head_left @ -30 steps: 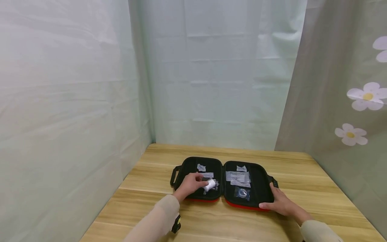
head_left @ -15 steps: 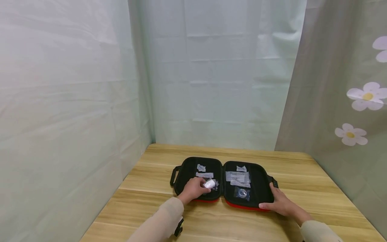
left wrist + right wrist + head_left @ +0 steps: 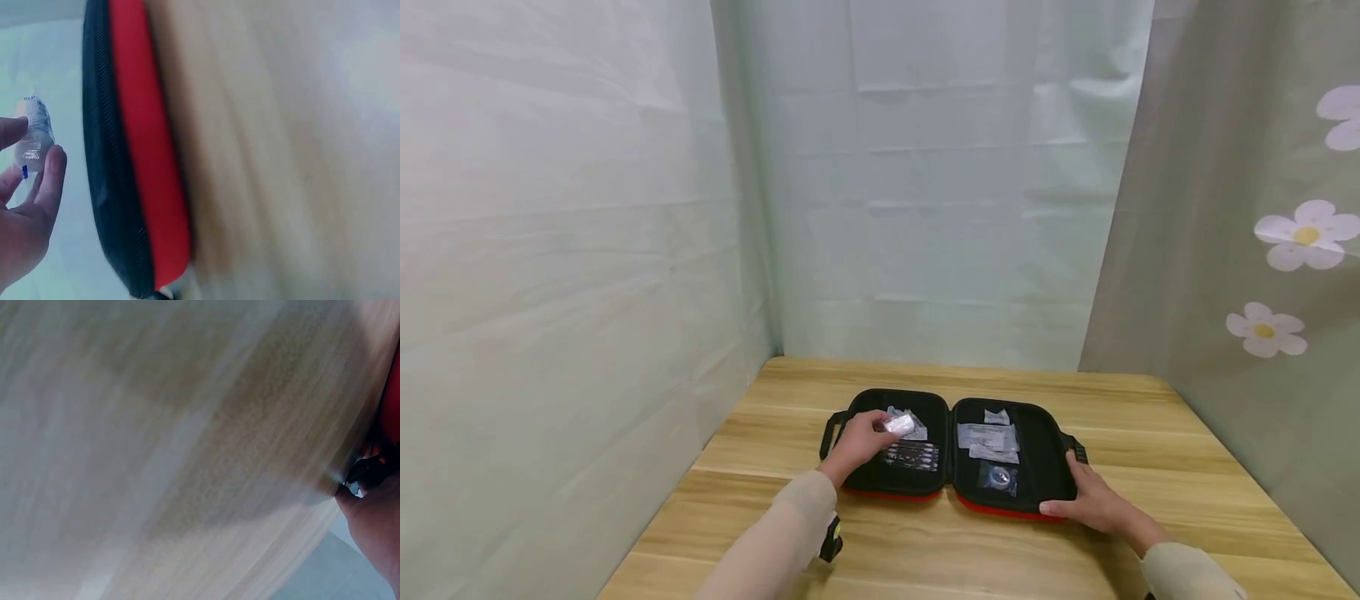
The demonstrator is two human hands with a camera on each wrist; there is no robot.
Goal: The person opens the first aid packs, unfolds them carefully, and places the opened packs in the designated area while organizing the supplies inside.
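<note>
A zip-up first-aid case [image 3: 1047, 467], black inside and red outside, lies open flat on the table. My left hand [image 3: 859, 437] pinches a bandage roll [image 3: 898, 425] in clear wrapping between thumb and fingertips, over the case's left half. Printing on the wrapper shows in the left wrist view, where the roll [image 3: 36, 128] is above the case's zipped edge. Below it lies a clear packet of thin sticks [image 3: 912, 455]. My right hand [image 3: 1093, 500] holds the case's near right corner, thumb along the front rim and fingers by the side handle [image 3: 1077, 448].
In the right half are flat white packets [image 3: 987, 436] and a bagged tape roll [image 3: 999, 477]. White packets [image 3: 917, 433] lie partly behind my left hand. Another handle [image 3: 831, 433] sticks out on the left. Curtains [image 3: 955, 208] stand behind the wooden table [image 3: 977, 550].
My left hand has carried the bandage roll up and left, away from the front of the left half, uncovering the packet of sticks. The right hand has stayed at the case's corner.
</note>
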